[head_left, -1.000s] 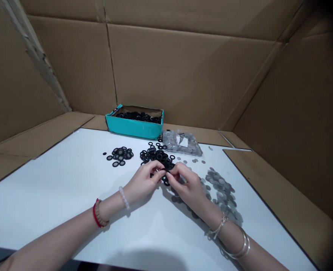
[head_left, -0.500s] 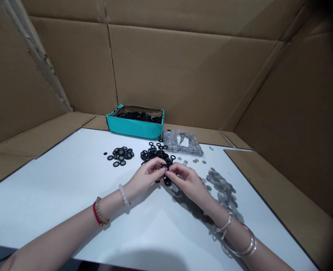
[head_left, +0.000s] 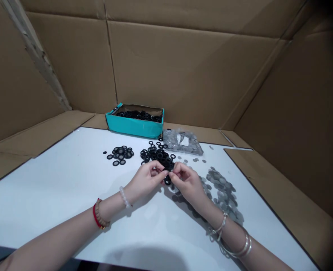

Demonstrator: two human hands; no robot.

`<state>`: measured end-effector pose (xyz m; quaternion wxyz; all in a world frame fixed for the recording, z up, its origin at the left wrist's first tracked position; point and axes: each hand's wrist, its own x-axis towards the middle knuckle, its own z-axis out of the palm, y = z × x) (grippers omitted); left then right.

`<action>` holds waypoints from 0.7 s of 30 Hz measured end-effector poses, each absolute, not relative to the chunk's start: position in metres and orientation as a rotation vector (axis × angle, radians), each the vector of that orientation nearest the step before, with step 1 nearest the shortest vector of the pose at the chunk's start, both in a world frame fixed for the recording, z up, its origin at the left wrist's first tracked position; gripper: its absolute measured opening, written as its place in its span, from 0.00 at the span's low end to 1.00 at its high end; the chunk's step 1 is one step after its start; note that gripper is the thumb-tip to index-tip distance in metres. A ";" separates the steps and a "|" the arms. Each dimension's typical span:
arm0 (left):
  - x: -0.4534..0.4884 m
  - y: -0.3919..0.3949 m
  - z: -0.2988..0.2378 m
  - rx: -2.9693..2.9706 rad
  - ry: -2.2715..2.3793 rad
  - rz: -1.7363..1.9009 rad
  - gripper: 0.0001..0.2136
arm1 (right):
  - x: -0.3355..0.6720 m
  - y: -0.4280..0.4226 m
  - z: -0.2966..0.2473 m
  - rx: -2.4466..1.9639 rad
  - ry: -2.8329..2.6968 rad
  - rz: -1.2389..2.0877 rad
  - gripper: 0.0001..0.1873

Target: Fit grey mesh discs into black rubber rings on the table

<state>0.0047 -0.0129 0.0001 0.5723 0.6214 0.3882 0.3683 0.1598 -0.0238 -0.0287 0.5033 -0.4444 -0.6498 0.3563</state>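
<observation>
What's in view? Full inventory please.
teal box: one, teal, back of table, filled with black rubber rings
clear plastic bag: one, grey mesh discs inside, white label, right of box
small ring pile: dozens, black, left of centre
large ring pile: many, black, centre, just beyond hands
grey mesh discs: many, grey, spread right of right hand
white table: one, white, under everything
cardboard sheets: several, brown, lining back and sides
black ring: at least one, black, pinched between both hands
left hand: one, beaded bracelets at wrist
right hand: one, metal bangles on forearm
</observation>
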 end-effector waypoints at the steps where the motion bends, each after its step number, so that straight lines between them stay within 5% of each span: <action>1: 0.004 -0.013 0.001 1.455 0.904 0.861 0.11 | 0.160 -0.024 -0.028 -1.070 -1.569 0.849 0.11; 11: -0.002 -0.006 -0.001 1.585 0.733 0.767 0.09 | 0.172 -0.027 -0.009 -1.021 -2.110 0.767 0.12; 21: 0.003 -0.009 0.000 1.318 0.759 0.723 0.13 | 0.168 -0.028 -0.020 -0.999 -1.935 0.625 0.18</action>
